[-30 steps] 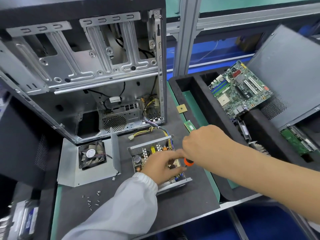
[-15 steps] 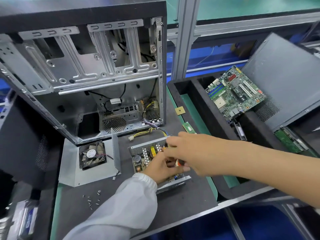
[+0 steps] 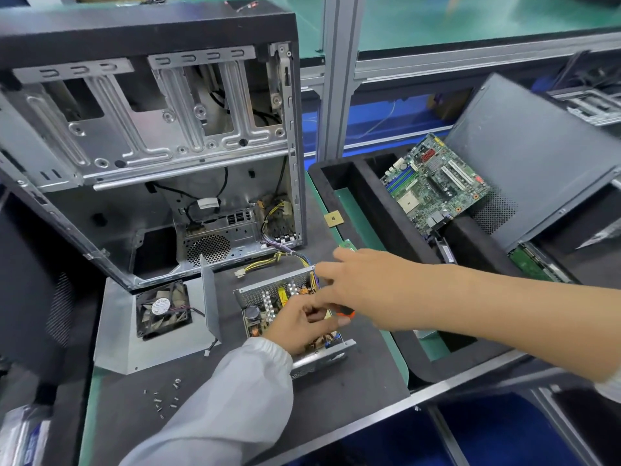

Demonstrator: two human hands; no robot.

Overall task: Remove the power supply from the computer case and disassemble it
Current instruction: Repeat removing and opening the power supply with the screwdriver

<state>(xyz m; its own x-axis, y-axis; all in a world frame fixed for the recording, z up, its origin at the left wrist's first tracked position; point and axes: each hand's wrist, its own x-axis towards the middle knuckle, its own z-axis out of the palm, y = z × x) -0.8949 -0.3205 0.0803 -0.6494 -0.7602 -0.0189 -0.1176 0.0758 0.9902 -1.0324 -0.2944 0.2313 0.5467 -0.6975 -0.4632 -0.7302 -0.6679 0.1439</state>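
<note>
The power supply [image 3: 289,317] is out of the computer case [image 3: 151,156], its cover [image 3: 151,331] off. Left hand [image 3: 302,326] fingers curl round its board; right hand [image 3: 363,290], partly extended, holds an orange-handled tool [image 3: 344,312] underneath; board removal remains

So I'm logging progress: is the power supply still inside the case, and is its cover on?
Out and open. The power supply lies on the mat before the computer case, circuit board exposed; its fan cover lies beside it.

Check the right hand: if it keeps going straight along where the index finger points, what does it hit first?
Probably the yellow cable bundle trailing from the open power supply, then the computer case bottom edge. The right hand points left and away; height above the wires is unclear.
</note>
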